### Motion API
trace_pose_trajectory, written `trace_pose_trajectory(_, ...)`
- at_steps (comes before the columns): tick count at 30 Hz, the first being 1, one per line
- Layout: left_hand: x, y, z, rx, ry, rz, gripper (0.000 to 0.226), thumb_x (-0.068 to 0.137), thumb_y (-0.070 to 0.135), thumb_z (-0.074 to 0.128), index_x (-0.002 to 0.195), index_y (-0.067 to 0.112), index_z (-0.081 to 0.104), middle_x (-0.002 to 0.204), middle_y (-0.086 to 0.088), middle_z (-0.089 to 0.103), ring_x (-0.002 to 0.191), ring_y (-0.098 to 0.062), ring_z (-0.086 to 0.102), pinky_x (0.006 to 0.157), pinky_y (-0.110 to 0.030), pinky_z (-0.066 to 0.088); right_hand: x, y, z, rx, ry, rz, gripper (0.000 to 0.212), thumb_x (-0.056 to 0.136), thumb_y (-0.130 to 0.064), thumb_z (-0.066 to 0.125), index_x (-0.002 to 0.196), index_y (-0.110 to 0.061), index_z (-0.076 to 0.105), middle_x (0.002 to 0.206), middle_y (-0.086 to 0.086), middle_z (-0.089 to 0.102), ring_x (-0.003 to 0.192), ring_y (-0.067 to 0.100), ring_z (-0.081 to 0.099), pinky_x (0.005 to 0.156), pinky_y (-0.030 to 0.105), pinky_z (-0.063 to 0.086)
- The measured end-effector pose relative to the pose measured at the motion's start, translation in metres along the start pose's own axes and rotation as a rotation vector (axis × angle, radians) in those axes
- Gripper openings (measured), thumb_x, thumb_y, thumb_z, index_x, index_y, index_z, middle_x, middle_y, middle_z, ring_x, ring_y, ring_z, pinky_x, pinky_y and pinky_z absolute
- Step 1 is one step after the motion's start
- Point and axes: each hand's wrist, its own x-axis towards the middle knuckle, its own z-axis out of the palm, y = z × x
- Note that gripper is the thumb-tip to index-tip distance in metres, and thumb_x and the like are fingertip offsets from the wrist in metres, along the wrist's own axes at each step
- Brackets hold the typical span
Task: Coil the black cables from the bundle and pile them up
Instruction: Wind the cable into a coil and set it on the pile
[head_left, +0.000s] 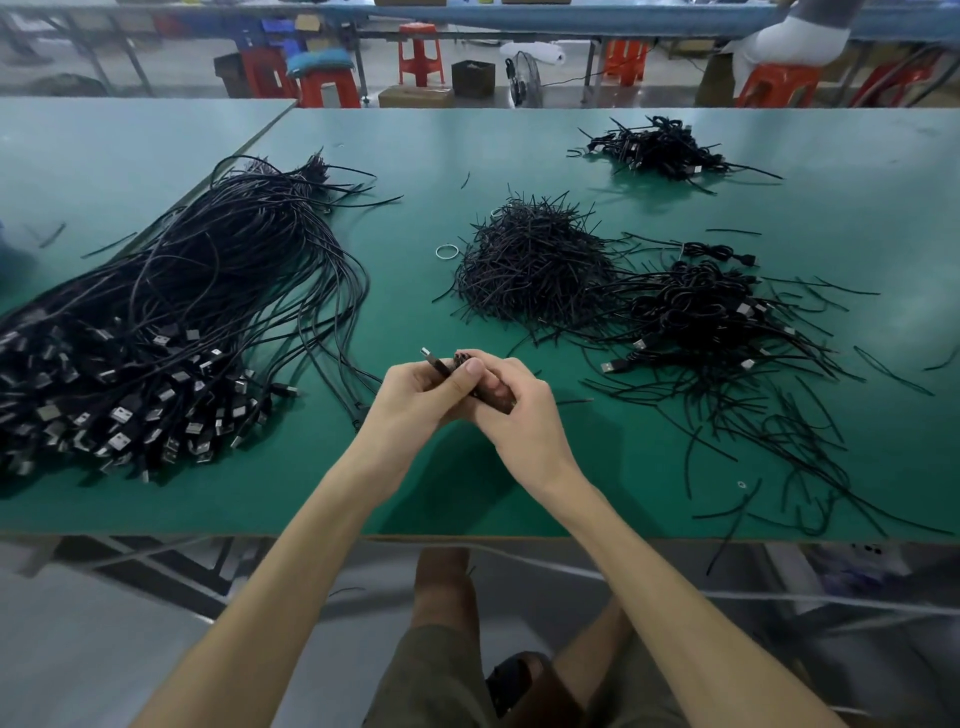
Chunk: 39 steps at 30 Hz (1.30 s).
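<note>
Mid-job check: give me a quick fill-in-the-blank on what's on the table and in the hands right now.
1. The big bundle of uncoiled cables lies toward the person's ____ side of the green table.
2. Both hands, left hand and right hand, together hold one black ____ above the table.
3. The small ring lies just ____ of the pile of short ties in the picture.
4. The stools beyond the table are ____ in colour.

Missing words: left; cable; left; red

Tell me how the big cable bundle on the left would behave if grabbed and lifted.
The cable bundle would likely sag and trail, since its thin strands lie limp. Loose strands at its right edge may slip out. The plug-crowded near end probably feels heaviest.
</note>
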Motion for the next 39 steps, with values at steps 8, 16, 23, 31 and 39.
trace_pose_trajectory(8, 0.007, -0.002, -0.003, 0.201, 0.092, 0.029, 0.016, 0.087, 0.031, 0.075, 0.087, 0.017, 0.082, 0.089, -0.007, 0.079, 0.084, -0.018, 0.075, 0.079, -0.031, 0.06, 0.0, -0.001, -0.001, -0.181, 0.091, -0.054, 0.046, 0.087, 0.0, 0.073, 0.129, -0.017, 0.068, 0.107, 0.005, 0.059, 0.101, 0.018, 0.062, 0.096, 0.024, 0.048)
trace_pose_trajectory(16, 0.008, 0.006, -0.024, 0.273, 0.073, -0.073, 0.024, 0.077, 0.029, 0.082, 0.08, 0.007, 0.076, 0.079, -0.018, 0.075, 0.066, -0.027, 0.068, 0.07, -0.036, 0.059, -0.001, 0.005, 0.003, -0.395, -0.084, -0.111, 0.051, 0.09, -0.001, 0.07, 0.138, -0.013, 0.059, 0.108, 0.003, 0.051, 0.106, 0.021, 0.054, 0.099, 0.031, 0.045)
trace_pose_trajectory(23, 0.011, 0.012, -0.035, 0.359, 0.089, -0.058, 0.018, 0.086, 0.015, 0.08, 0.086, -0.001, 0.072, 0.081, -0.014, 0.076, 0.059, -0.026, 0.064, 0.051, -0.031, 0.05, 0.0, 0.005, 0.007, -0.421, -0.14, -0.064, 0.055, 0.1, -0.017, 0.064, 0.15, -0.014, 0.043, 0.135, 0.003, 0.054, 0.123, 0.017, 0.051, 0.107, 0.029, 0.04)
trace_pose_trajectory(31, 0.021, 0.017, -0.023, 0.263, 0.041, -0.011, 0.016, 0.088, 0.015, 0.079, 0.087, 0.001, 0.071, 0.078, -0.013, 0.076, 0.082, -0.031, 0.077, 0.053, -0.023, 0.053, 0.009, -0.012, -0.016, -0.753, -0.226, -0.06, 0.044, 0.106, -0.018, 0.049, 0.146, -0.007, 0.035, 0.13, 0.016, 0.059, 0.113, 0.033, 0.059, 0.087, 0.044, 0.05)
trace_pose_trajectory(39, 0.029, 0.015, -0.024, 0.4, -0.002, -0.087, 0.025, 0.087, 0.019, 0.08, 0.104, 0.007, 0.064, 0.075, -0.01, 0.077, 0.066, -0.019, 0.075, 0.057, -0.022, 0.056, 0.005, -0.013, -0.025, -1.009, -0.279, -0.177, 0.011, 0.11, -0.021, 0.043, 0.108, -0.011, 0.048, 0.102, 0.01, 0.066, 0.087, 0.033, 0.064, 0.067, 0.043, 0.047)
